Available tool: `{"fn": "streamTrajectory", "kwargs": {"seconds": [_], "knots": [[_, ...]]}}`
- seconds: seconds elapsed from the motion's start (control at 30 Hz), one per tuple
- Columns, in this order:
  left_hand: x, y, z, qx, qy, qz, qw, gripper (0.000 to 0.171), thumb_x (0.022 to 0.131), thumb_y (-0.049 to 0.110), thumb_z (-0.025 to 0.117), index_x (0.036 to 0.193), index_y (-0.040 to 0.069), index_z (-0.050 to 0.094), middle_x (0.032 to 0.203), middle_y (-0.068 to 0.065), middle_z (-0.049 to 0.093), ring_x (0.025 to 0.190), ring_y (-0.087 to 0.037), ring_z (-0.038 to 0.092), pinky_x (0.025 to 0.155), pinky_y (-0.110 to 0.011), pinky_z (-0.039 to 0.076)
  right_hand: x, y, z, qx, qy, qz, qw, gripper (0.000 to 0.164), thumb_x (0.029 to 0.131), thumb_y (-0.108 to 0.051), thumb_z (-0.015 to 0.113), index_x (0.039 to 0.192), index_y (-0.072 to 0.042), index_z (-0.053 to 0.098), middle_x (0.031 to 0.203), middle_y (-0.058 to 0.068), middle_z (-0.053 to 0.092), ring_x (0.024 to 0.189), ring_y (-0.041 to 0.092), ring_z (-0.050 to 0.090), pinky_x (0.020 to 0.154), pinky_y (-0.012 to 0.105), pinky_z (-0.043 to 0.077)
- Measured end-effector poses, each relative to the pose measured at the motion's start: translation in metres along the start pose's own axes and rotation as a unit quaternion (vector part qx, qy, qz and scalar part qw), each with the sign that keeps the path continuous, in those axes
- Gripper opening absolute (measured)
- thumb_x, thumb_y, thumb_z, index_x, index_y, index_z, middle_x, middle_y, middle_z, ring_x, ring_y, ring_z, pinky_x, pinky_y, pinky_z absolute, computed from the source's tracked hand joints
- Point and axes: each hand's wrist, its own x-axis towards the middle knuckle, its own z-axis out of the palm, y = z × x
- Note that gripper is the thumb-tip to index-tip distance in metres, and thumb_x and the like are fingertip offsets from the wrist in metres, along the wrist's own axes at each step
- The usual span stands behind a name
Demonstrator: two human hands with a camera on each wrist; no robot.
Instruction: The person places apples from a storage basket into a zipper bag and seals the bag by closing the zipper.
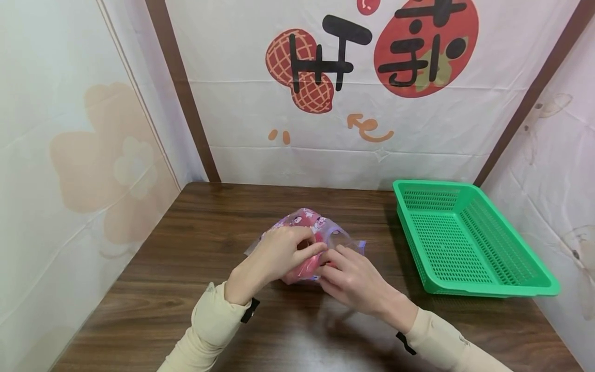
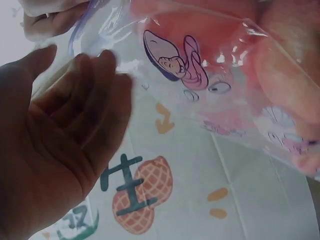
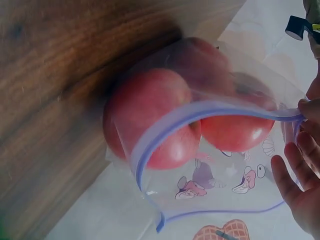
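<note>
A clear zip bag (image 1: pixel 332 235) with a purple rim and cartoon prints lies on the table. Inside it are several red apples (image 3: pixel 152 117), and in the right wrist view its mouth gapes open. My right hand (image 1: pixel 350 279) grips the bag's rim at one corner, its fingers curled. At the bag's near left side is my left hand (image 1: pixel 279 253), its thumb reaching close to the right fingers. The left wrist view shows the left fingers (image 2: pixel 102 75) loosely bent beside the plastic, thumb apart from them. The exact contact at the rim is partly hidden.
A green perforated basket (image 1: pixel 465 253) stands on the right side of the dark wood table (image 1: pixel 186 258). Printed white cloth (image 1: pixel 241 103) hangs behind the table and along both sides.
</note>
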Motion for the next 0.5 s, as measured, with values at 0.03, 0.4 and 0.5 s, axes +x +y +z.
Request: {"fn": "streamTrajectory", "kwargs": {"seconds": [0.03,0.4,0.5], "knots": [[-0.004,-0.001,-0.001,0.002,-0.01,0.004,0.9999,0.025,0.093,0.047,0.062,0.08,0.027,0.062,0.073,0.016,0.06,0.066,-0.004,0.052,0.062,-0.024,0.044,-0.002,-0.001,0.001,-0.002,0.002,-0.002,1.0,0.013,0.078,-0.013,0.075,0.09,-0.013,0.07,0.092,-0.001,0.061,0.078,0.018,0.054,0.071,0.028,0.045],[-0.046,0.0,0.008,0.02,-0.044,0.153,0.9871,0.029,0.079,0.046,0.078,0.089,0.021,0.066,0.082,0.012,0.063,0.07,0.0,0.055,0.061,-0.019,0.045,-0.013,-0.019,0.003,-0.007,0.037,0.003,0.999,0.011,0.088,-0.022,0.067,0.094,-0.014,0.071,0.096,-0.001,0.064,0.084,0.019,0.052,0.072,0.031,0.038],[-0.053,0.003,0.015,0.04,0.015,0.183,0.9822,0.022,0.079,0.029,0.081,0.083,0.019,0.062,0.075,0.011,0.062,0.066,-0.002,0.055,0.06,-0.02,0.046,-0.014,-0.023,0.004,-0.009,0.04,0.013,0.999,0.012,0.091,-0.025,0.065,0.094,-0.015,0.07,0.096,-0.002,0.065,0.084,0.02,0.053,0.072,0.031,0.037]]}}
